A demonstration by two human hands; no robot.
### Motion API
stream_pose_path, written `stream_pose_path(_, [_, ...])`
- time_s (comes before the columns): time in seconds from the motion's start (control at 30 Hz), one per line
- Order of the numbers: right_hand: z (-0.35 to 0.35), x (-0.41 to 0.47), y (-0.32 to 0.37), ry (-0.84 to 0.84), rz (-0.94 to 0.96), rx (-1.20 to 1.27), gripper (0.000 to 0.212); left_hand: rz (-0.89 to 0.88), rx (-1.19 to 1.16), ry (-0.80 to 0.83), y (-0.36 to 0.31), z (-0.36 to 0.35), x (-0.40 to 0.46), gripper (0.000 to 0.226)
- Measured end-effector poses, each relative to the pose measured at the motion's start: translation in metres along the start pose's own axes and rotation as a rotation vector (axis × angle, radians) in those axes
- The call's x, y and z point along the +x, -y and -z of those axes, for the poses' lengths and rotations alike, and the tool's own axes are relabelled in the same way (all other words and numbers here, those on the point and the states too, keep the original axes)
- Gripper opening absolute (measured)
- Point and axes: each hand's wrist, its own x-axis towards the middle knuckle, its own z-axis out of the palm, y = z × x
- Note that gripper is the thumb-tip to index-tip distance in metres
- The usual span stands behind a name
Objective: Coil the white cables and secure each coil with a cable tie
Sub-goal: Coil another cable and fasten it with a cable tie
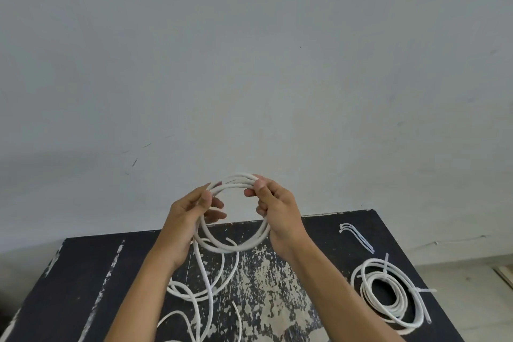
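I hold a round coil of white cable (236,244) in the air above the black table (83,272). My right hand (274,211) pinches the top right of the coil between thumb and fingers. My left hand (188,219) grips the coil's left side, its fingers curled through the loop. A loose tail of the same cable (205,283) hangs from the coil and lies in loops on the table below. Several white cable ties (358,237) lie together at the table's back right.
Tied white coils (388,294), stacked on one another with tie tails sticking out, lie at the table's right edge. The table top is worn, with paint scraped off in the middle. A pale wall stands behind the table's far edge.
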Motion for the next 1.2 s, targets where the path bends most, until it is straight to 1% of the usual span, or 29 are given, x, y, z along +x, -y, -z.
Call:
stream_pose_path(0.1, [-0.007, 0.001, 0.001, -0.041, -0.020, 0.244, 0.021, -0.013, -0.012, -0.006, -0.010, -0.002, 0.000, 0.067])
stream_pose_path(0.13, [-0.008, 0.001, 0.002, -0.047, -0.011, 0.272, 0.021, -0.023, -0.010, -0.010, -0.013, -0.003, -0.001, 0.066])
stream_pose_path(0.17, [-0.008, 0.002, 0.004, -0.053, 0.002, 0.278, 0.021, -0.044, -0.009, -0.014, -0.015, -0.005, -0.001, 0.062])
stream_pose_path(0.27, [-0.010, 0.002, 0.008, -0.091, 0.025, 0.276, 0.021, -0.159, -0.043, -0.024, -0.020, -0.010, 0.000, 0.042])
stream_pose_path(0.37, [-0.013, 0.005, 0.013, -0.137, 0.064, 0.251, 0.021, -0.282, -0.035, -0.062, -0.028, -0.020, -0.004, 0.041])
stream_pose_path(0.43, [-0.017, 0.005, 0.018, -0.150, 0.108, 0.225, 0.021, -0.325, -0.048, -0.097, -0.036, -0.029, -0.007, 0.043])
stream_pose_path(0.53, [-0.021, 0.004, 0.023, -0.128, 0.157, 0.179, 0.022, -0.344, -0.042, -0.175, -0.047, -0.035, -0.002, 0.028])
stream_pose_path(0.6, [-0.020, 0.003, 0.024, -0.101, 0.172, 0.141, 0.022, -0.322, -0.030, -0.180, -0.051, -0.033, 0.002, 0.022])
stream_pose_path(0.67, [-0.016, 0.001, 0.021, -0.070, 0.164, 0.076, 0.022, -0.289, -0.011, -0.165, -0.052, -0.031, 0.006, 0.022])
stream_pose_path(0.77, [-0.012, -0.006, 0.010, -0.012, 0.135, -0.120, 0.029, -0.231, 0.052, -0.140, -0.053, -0.027, 0.011, 0.024])
stream_pose_path(0.83, [-0.010, -0.011, 0.003, 0.020, 0.119, -0.204, 0.030, -0.193, 0.105, -0.113, -0.054, -0.020, 0.013, 0.026])
stream_pose_path(0.97, [-0.010, -0.012, 0.002, 0.036, 0.117, -0.236, 0.031, -0.193, 0.196, -0.033, -0.051, -0.010, 0.014, 0.027])
stream_pose_path(1.07, [-0.009, -0.008, 0.005, 0.060, 0.126, -0.254, 0.039, -0.190, 0.279, -0.009, -0.046, -0.008, 0.011, 0.031])
stream_pose_path(1.13, [-0.007, -0.004, 0.009, 0.071, 0.143, -0.369, 0.047, -0.209, 0.391, 0.013, -0.044, -0.006, 0.011, 0.032])
stream_pose_path(1.2, [-0.005, 0.000, 0.012, 0.080, 0.188, -0.599, 0.048, -0.251, 0.547, 0.059, -0.044, -0.005, 0.011, 0.032])
